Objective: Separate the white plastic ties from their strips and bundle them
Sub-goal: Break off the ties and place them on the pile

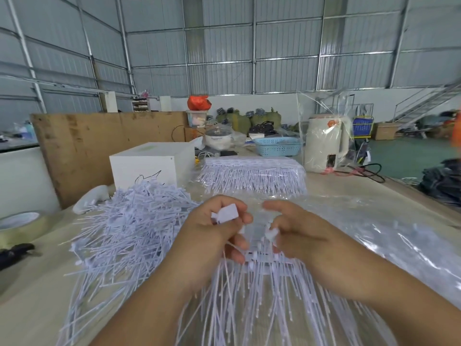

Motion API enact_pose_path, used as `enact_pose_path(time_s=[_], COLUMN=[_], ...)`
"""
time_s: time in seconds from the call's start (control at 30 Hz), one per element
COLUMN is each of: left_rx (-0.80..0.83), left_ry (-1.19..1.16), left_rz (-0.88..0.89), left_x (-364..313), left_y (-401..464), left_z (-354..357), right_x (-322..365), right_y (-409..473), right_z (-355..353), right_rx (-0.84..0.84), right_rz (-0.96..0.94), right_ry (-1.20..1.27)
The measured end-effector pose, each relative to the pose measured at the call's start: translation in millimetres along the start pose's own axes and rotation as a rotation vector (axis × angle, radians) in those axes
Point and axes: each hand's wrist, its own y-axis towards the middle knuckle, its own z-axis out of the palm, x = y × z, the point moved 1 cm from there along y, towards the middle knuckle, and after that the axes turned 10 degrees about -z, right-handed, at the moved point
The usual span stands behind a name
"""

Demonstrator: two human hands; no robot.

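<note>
My left hand (214, 233) grips a small bundle of separated white ties (227, 213), their flat heads poking out above my fingers and their tails trailing down below my palm. My right hand (296, 231) pinches the head of one tie (271, 233) on the strip of white ties (259, 260) lying between both hands, its tails fanning toward me. A big loose heap of separated ties (129, 231) lies to the left. A stack of whole tie strips (252, 174) sits farther back on the table.
Clear plastic sheeting (389, 236) covers the table on the right. A white box (149, 163) stands behind the heap, a tape roll (20, 224) and a dark tool (15, 252) lie at the left edge. A blue basket (277, 146) and a white kettle (326, 143) stand at the back.
</note>
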Motion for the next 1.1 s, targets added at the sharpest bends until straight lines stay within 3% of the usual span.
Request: enact_pose_path(time_s=[0.13,0.33,0.43,0.53,0.63,0.77,0.87,1.1], left_rx=[0.095,0.229,0.244,0.173,0.068,0.178,0.165,-0.187], left_ry=[0.104,0.124,0.248,0.23,0.239,0.144,0.114,-0.065], left_rz=[-0.053,-0.103,-0.03,-0.018,-0.032,-0.139,-0.095,0.053], left_x=[-0.1,-1.1,-1.0,0.0,0.6,-0.3,-1.5,-0.3], left_y=[-4.9,-9.3,-9.9,-7.0,-3.3,-6.2,-6.7,-3.2], left_z=[6.0,11.0,11.4,7.2,0.1,0.9,4.4,18.8], right_x=[5.9,4.6,6.2,7.7,7.0,8.3,8.7,18.1], right_y=[-19.5,-14.5,-11.6,-12.3,-15.5,-16.9,-15.0,-10.9], right_z=[-11.3,-9.8,-7.2,-10.0,-16.7,-22.7,-18.8,1.6], right_rx=[0.005,-0.048,-0.104,-0.138,0.02,0.073,-0.022,-0.444], right_rz=[-0.175,-0.253,-0.229,-0.142,0.003,0.033,0.004,-0.143], right_ry=[-0.2,-0.21,-0.206,-0.427,-0.41,-0.34,-0.295,-0.447])
